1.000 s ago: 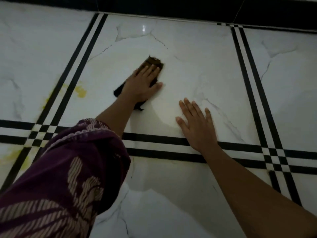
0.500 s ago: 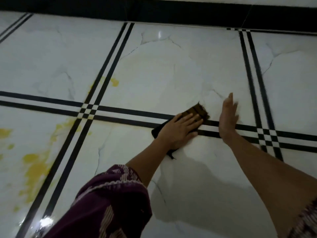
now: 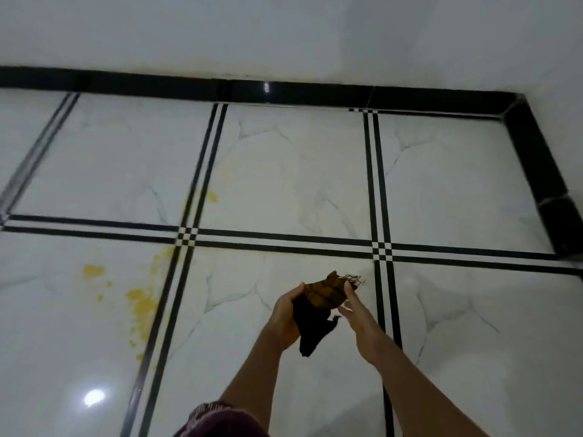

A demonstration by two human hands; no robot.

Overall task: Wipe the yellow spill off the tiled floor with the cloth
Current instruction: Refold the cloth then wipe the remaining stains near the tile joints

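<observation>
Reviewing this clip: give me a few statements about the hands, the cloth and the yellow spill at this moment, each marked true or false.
1. The cloth lies flat on the floor. False: it is lifted, held between both hands.
2. The left hand grips the cloth. True.
3. Yellow spill remains on the tile left of the hands. True.
4. The right hand rests flat on the floor. False: it is raised, its fingers at the cloth's upper edge.
5. The spill is all on one tile. False: a spot lies beyond the black lines.
</observation>
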